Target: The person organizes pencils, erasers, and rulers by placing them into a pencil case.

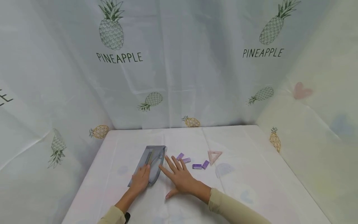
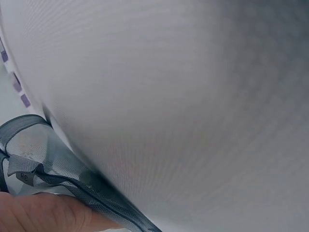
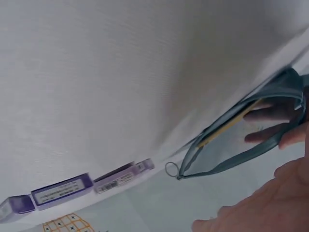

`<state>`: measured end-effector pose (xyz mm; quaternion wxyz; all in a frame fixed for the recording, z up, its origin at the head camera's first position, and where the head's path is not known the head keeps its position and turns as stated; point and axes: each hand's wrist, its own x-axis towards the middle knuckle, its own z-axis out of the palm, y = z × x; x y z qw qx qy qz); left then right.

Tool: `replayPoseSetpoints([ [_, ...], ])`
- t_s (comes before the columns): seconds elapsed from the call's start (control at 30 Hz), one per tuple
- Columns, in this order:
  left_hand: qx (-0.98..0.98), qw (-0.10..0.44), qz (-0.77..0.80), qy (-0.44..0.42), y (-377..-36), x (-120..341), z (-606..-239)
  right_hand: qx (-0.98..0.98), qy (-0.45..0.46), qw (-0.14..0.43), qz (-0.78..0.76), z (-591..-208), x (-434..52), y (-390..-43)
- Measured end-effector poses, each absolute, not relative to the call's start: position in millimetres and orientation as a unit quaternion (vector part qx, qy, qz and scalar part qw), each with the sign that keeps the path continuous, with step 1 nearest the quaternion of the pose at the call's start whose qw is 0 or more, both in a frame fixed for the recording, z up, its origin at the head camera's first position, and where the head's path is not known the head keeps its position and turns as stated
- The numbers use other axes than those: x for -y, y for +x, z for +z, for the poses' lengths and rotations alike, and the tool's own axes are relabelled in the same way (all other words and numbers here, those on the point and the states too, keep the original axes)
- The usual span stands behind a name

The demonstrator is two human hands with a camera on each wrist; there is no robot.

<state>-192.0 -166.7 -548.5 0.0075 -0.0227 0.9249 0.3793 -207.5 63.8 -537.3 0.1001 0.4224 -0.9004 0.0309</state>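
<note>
A grey mesh zip pouch [image 1: 157, 166] lies on the left half of the table, its mouth parted in the right wrist view. Long thin pencil-like things [image 1: 149, 157] show at it in the head view, and a yellow stick [image 3: 227, 128] is seen within it in the right wrist view. My left hand [image 1: 141, 179] grips the pouch at its near part, the thumb [image 2: 53, 212] along the zipped edge. Dark fingers show through the mesh. Just right of the pouch, my right hand [image 1: 181, 180] is spread above the table, holding nothing.
Several small purple boxes [image 1: 197, 166] lie beyond my right hand, with printed labels and a barcode in the right wrist view. A pink triangular set square [image 1: 214, 157] lies to their right. White patterned cloth [image 1: 265, 186] covers the table; pineapple-print curtains [image 1: 195, 71] enclose it.
</note>
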Motion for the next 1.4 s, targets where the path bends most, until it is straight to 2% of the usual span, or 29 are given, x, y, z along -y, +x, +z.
replayPoseSetpoints([
  [0.4, -0.927, 0.011, 0.375, -0.02, -193, 168, -543, 0.922, 0.378, 0.054, 0.065, -540, -109, -225],
  [0.8, -0.924, 0.021, 0.381, -0.021, -196, 172, -541, 0.934, 0.311, 0.063, 0.163, -539, -154, -255],
  [0.93, -0.928, 0.015, 0.371, -0.019, -197, 171, -542, 0.935, 0.282, 0.072, 0.2, -539, -160, -261],
  [1.27, -0.923, 0.023, 0.382, -0.024, -195, 168, -545, 0.936, 0.289, 0.011, 0.202, -546, -157, -261],
  [1.4, -0.923, 0.023, 0.382, -0.026, -195, 166, -548, 0.936, 0.28, 0.027, 0.212, -550, -155, -262],
])
